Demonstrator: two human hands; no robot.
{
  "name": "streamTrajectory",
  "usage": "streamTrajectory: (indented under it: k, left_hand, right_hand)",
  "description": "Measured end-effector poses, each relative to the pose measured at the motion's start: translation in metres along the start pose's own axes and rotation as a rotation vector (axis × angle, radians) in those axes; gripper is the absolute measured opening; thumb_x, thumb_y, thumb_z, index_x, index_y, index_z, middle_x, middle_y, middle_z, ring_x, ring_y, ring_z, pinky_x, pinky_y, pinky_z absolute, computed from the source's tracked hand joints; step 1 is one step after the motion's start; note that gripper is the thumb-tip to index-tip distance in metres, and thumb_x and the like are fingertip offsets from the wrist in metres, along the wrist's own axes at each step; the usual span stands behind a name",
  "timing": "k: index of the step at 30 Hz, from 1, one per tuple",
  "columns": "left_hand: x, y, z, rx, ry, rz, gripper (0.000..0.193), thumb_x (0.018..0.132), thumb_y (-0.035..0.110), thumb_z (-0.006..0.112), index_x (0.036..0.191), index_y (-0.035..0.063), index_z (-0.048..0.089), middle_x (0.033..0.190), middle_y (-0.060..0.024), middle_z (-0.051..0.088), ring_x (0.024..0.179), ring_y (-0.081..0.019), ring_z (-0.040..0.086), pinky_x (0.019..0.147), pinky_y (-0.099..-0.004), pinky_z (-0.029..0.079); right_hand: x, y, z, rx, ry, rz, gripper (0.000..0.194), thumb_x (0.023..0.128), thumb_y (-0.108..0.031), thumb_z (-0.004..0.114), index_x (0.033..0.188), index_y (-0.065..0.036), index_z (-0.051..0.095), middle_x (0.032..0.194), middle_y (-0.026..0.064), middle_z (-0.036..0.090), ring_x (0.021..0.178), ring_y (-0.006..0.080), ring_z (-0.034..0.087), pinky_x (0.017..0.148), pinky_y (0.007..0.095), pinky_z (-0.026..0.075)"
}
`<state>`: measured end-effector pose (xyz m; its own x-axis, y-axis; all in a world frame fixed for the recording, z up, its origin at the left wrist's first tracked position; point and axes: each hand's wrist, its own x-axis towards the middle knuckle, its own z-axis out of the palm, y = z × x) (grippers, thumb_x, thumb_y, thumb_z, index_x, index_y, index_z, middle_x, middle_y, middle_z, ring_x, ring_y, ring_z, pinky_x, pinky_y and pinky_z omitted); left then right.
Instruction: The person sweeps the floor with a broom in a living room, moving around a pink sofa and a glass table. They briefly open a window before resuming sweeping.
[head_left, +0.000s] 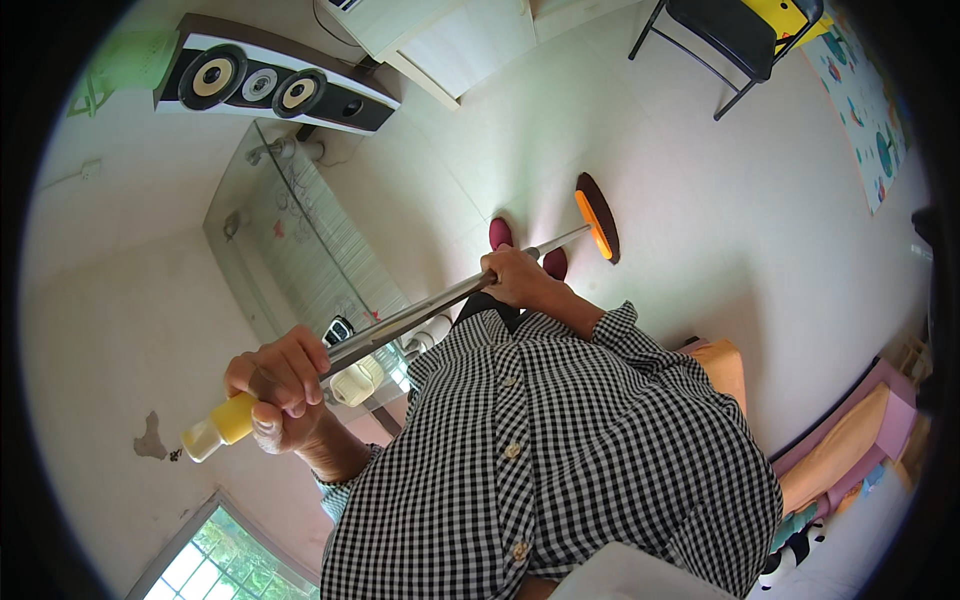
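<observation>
A broom with a shiny metal handle (412, 318) runs slantwise across my body. Around its upper part, just below the yellow and whitish end grip (232, 420), closes my left hand (281, 390). My right hand (525, 277) grips the shaft lower down, in front of my waist. At the far end, the orange broom head (595, 225) with dark brown bristles (601, 206) rests on the pale floor, ahead and to the right of my dark red shoes (500, 233).
To my left stands a glass-topped table (300, 225) with a cream container (356, 381) on it. A tall loudspeaker (259, 81) and a white cabinet (465, 45) are ahead. A black folding chair (724, 34) stands ahead right; pink furniture with orange covering (832, 457) is at right.
</observation>
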<state>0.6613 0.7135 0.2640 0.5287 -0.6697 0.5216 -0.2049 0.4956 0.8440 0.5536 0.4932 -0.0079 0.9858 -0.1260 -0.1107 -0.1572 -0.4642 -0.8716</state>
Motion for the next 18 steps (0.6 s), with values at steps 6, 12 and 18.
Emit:
streamTrajectory:
  k: [6, 12, 18]
  left_hand:
    - [-0.003, 0.002, 0.006, -0.023, 0.101, -0.029, 0.036, 0.094, 0.034, 0.070, 0.075, 0.0124, 0.048, 0.054, 0.0035, 0.046, 0.046, -0.0115, 0.044, 0.059, -0.0335, 0.041]
    - [-0.013, -0.003, 0.007, -0.036, 0.086, -0.097, 0.034, 0.095, 0.037, 0.068, 0.080, 0.0120, 0.050, 0.053, 0.0069, 0.041, 0.047, -0.0094, 0.041, 0.059, -0.0320, 0.039]
    - [-0.028, -0.001, 0.003, -0.156, 0.112, -0.130, 0.034, 0.085, 0.027, 0.081, 0.100, 0.0044, 0.062, 0.060, -0.0007, 0.056, 0.048, -0.0138, 0.048, 0.058, -0.0374, 0.046]
  right_hand:
    - [-0.001, -0.008, 0.007, 0.007, -0.017, -0.019, 0.023, 0.077, -0.023, 0.074, 0.077, -0.002, 0.063, 0.077, 0.0158, 0.067, 0.077, 0.0317, 0.065, 0.066, 0.0439, 0.050]
    - [-0.005, -0.003, 0.037, 0.115, -0.061, 0.022, 0.035, 0.074, -0.027, 0.077, 0.068, -0.001, 0.054, 0.066, 0.0142, 0.057, 0.064, 0.0284, 0.057, 0.060, 0.0410, 0.043]
    - [-0.016, -0.009, 0.067, 0.123, -0.100, 0.025, 0.024, 0.073, -0.016, 0.075, 0.073, 0.001, 0.059, 0.067, 0.0189, 0.061, 0.064, 0.0333, 0.058, 0.060, 0.0414, 0.044]
